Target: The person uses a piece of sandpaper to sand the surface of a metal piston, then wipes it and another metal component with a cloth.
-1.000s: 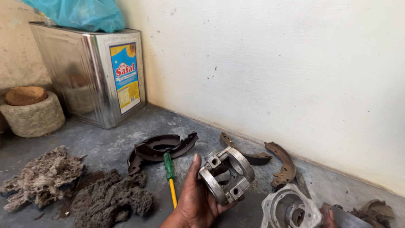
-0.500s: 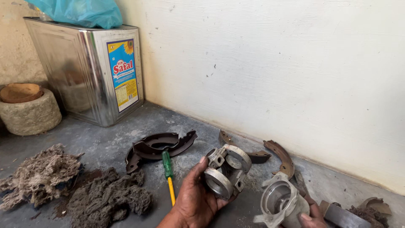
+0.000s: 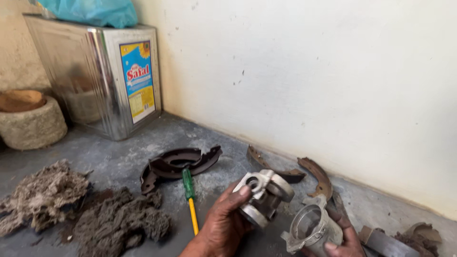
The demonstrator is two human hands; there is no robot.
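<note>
Metal housing (image 3: 263, 197) in left hand (image 3: 223, 228), floor edge

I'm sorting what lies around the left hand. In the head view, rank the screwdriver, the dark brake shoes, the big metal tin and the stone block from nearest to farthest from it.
From the left hand:
1. Screwdriver, just to its left on the floor.
2. Dark brake shoes, up and left, behind the screwdriver.
3. Metal tin, far left, against the wall.
4. Stone block, farthest, at the left edge.

Both hands bare: left hand (image 3: 223, 226) and right hand (image 3: 343, 240) show no gloves, rings or watch, grime on fingers, wrists uncovered, no sleeve in view.
</note>
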